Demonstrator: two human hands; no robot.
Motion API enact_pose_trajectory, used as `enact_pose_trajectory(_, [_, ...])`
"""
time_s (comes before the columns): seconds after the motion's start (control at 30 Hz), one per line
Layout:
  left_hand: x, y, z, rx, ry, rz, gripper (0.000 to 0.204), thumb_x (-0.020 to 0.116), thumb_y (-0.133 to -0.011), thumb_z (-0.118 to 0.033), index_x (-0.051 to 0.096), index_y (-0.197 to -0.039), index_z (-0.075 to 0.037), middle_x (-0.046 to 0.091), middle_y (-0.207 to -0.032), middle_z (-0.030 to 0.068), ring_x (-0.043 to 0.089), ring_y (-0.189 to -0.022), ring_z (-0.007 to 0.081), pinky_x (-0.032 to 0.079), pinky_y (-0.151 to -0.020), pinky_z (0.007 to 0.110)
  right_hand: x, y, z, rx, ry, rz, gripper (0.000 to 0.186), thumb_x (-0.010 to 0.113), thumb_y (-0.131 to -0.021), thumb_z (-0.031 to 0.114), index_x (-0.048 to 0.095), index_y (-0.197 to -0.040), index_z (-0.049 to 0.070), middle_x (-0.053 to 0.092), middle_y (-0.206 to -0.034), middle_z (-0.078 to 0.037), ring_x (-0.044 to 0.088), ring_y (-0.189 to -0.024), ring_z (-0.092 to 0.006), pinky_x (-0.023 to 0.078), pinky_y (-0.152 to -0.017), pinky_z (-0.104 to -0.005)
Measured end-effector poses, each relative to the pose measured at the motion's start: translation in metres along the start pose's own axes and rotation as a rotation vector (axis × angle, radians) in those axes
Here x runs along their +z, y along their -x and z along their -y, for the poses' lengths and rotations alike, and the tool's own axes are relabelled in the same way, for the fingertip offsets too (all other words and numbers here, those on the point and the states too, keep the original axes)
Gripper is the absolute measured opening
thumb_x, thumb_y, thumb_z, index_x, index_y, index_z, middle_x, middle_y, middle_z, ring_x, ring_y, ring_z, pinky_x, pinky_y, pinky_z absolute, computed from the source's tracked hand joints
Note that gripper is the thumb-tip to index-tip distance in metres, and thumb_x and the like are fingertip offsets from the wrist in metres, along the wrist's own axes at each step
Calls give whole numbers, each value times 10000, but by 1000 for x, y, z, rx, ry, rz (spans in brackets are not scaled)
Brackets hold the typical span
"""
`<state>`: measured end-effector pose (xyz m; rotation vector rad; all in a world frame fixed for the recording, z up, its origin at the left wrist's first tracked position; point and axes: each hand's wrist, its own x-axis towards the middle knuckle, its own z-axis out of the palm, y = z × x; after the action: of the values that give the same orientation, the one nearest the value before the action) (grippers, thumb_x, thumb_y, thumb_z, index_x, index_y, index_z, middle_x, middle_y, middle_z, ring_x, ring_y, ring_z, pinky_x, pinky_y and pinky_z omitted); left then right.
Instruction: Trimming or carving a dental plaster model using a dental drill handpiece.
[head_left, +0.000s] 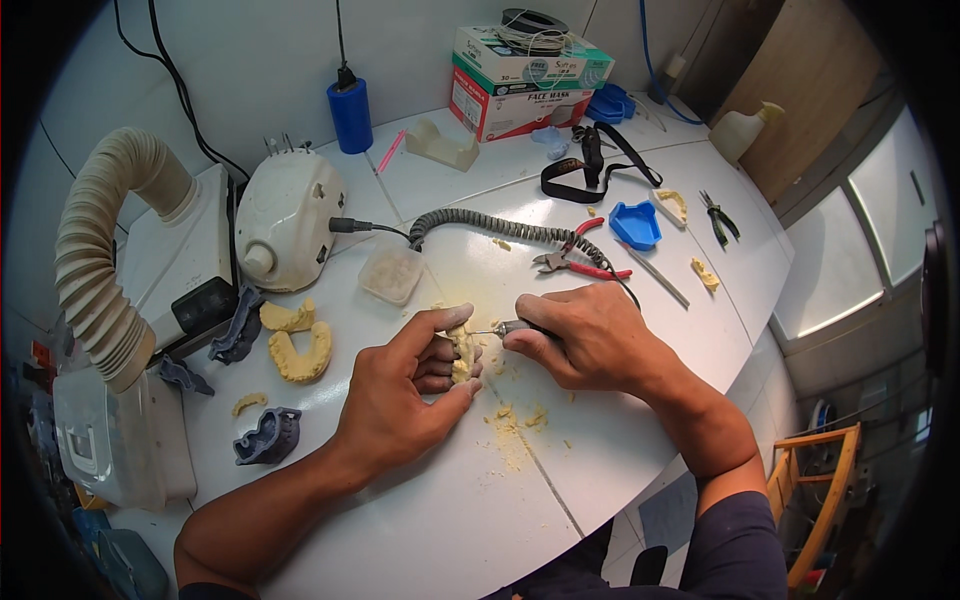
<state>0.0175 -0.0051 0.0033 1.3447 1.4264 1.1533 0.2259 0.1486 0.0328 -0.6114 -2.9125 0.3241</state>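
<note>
My left hand [395,390] is closed around a narrow yellow plaster dental model piece [462,352], held upright between thumb and fingers above the white table. Dust whitens the fingertips. In my right hand [595,335] a rotary handpiece [514,327] is gripped like a pen, its thin metal bur pointing left. The bur's tip meets or nearly meets the upper part of the piece; exact contact is too small to tell. Yellow shavings [520,420] lie on the table just below the hands. A coiled grey cord [490,225] runs behind the right hand.
Left stand a white control unit [290,220], a ribbed hose [85,250], yellow dental models [300,350] and a grey impression [268,437]. Behind the hands are a small clear box [392,275] and red-handled cutters [585,262]. Farther right lie a blue tray [636,226] and black-handled pliers [718,218].
</note>
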Motion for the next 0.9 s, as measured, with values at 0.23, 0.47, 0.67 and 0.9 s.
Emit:
enact_pose_trajectory(0.23, [0, 0, 1, -40, 12, -3, 679, 789, -903, 51, 499, -1516, 21, 744, -1080, 119, 761, -1046, 160, 627, -928, 259, -2, 1, 1, 6, -8, -7, 482, 567, -1085, 531, 664, -893, 100, 652, -670, -122, 660, -613, -356, 456, -551, -487])
enact_pose_trajectory(0.47, [-1, 0, 1, -44, 28, 0, 682, 805, -898, 46, 502, -1509, 24, 753, -1092, 139, 764, -1047, 169, 637, -939, 271, -4, 1, 2, 1, 7, 32, 473, 568, -1086, 528, 667, -897, 105, 658, -676, -119, 667, -623, -355, 462, -559, -485])
enact_pose_trajectory(0.67, [0, 1, 2, -40, 24, -2, 678, 807, -896, 45, 511, -1505, 18, 762, -1102, 149, 764, -1050, 166, 634, -939, 268, -2, 0, 2, -11, -10, 35, 468, 569, -1085, 527, 666, -915, 102, 661, -678, -123, 668, -625, -358, 465, -564, -487])
enact_pose_trajectory(0.9, [-1, 0, 2, -28, -19, 13, 670, 810, -897, 44, 519, -1500, 19, 766, -1110, 156, 767, -1045, 171, 636, -941, 271, 0, 0, 0, 0, -37, 4, 470, 563, -1088, 525, 668, -921, 99, 654, -670, -132, 673, -633, -367, 457, -563, -499])
